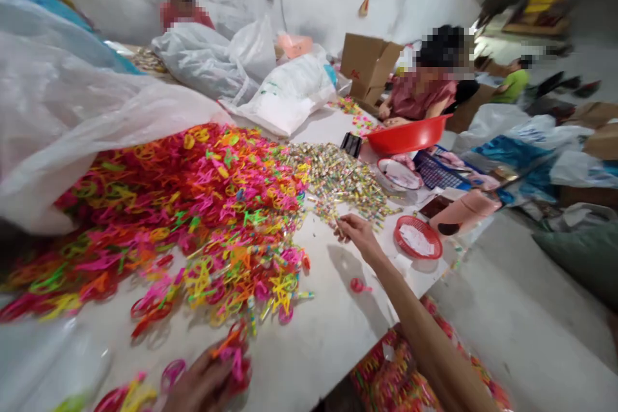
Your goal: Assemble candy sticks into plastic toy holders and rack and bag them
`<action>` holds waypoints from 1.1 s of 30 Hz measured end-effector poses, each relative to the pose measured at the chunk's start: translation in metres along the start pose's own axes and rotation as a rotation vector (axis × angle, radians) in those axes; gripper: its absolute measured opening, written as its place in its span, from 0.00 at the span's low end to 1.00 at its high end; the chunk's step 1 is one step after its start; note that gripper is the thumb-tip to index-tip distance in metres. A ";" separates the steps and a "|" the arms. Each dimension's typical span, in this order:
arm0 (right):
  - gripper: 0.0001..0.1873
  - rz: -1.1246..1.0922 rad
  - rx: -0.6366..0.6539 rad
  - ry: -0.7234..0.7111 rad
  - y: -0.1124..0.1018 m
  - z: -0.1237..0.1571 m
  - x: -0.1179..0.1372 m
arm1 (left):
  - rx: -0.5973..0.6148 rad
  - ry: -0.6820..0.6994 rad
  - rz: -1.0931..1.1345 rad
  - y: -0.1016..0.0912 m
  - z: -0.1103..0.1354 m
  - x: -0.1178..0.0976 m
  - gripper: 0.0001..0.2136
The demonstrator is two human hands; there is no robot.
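Observation:
My left hand (205, 378), at the bottom of the view, is closed around a few small plastic pieces (234, 351) in orange, pink and red. Beyond it a big heap of bright looped plastic pieces (193, 199) spills from a clear plastic bag (111, 116). My right hand (358, 233) is at the near edge of a pile of small patterned tubes (342, 177). Its fingers are pinched together; whatever sits between them is too small to make out. One pink looped piece (358, 285) lies alone on the white table (309, 328) below that hand.
Right of my right hand are a red basket (418, 237), a pink bottle (466, 212) and a blue basket (441, 170). A person (420, 87) sits behind a red basin (408, 135). White sacks (290, 93) lie at the back. Below the table edge is a bag of colourful pieces (398, 373).

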State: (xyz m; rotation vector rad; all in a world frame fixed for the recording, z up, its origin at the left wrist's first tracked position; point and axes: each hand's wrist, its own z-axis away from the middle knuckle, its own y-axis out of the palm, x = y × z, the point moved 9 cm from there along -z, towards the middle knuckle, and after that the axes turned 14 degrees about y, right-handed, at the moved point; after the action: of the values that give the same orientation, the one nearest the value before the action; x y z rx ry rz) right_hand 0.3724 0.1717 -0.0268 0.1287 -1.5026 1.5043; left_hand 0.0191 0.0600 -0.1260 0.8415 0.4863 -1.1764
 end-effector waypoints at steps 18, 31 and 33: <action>0.11 -0.833 0.836 0.162 0.124 0.177 0.024 | 0.203 0.200 0.208 0.057 0.021 -0.032 0.21; 0.12 -0.872 1.036 0.325 0.141 0.196 0.018 | 0.194 0.096 0.195 0.044 0.023 -0.016 0.21; 0.13 -0.847 1.052 0.312 0.141 0.197 0.019 | 0.207 0.080 0.180 0.043 0.021 -0.013 0.21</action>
State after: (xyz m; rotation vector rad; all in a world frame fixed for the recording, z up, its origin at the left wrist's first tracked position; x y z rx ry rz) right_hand 0.1642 0.0534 -0.0686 0.9612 -0.1913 1.3332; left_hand 0.0530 0.0577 -0.0902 1.0909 0.3492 -1.0406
